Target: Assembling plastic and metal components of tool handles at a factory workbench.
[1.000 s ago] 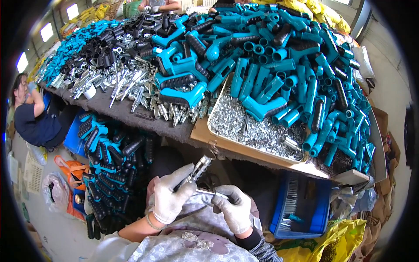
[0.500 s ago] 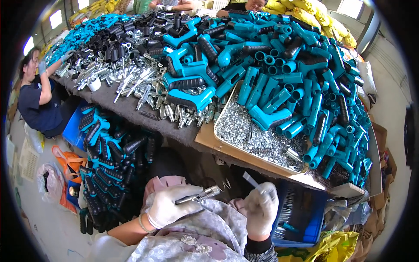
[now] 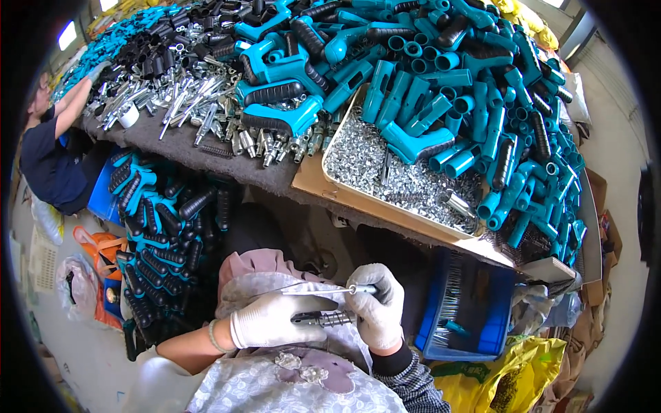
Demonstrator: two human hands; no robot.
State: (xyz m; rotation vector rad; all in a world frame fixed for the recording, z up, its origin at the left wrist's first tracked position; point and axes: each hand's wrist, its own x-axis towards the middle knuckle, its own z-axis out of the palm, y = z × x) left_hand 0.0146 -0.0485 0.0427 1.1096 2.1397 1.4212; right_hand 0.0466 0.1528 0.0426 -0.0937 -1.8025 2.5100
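Note:
Both my hands wear white gloves and work close together above my lap. My left hand (image 3: pixel 272 321) is closed around a slotted metal tube, mostly hidden by the fingers. Beside those fingers a coil spring (image 3: pixel 336 319) runs from the tube toward my right hand. My right hand (image 3: pixel 382 306) grips the pale handle of a thin metal rod tool (image 3: pixel 320 291), whose shaft points left above the tube. Whether the right fingers also touch the spring's end, I cannot tell.
A table ahead carries teal housings (image 3: pixel 430 110), loose metal parts (image 3: pixel 196 103) and a tray (image 3: pixel 399 215) of small silver pieces. Teal-and-black handles (image 3: pixel 162 255) pile up at left, below the table. A blue bin (image 3: pixel 475 330) stands at right; a person (image 3: pixel 58 151) works at far left.
My right hand has moved left and down toward my left hand, turning the tool to point left. The spring now lies between my hands. The view has shifted downward.

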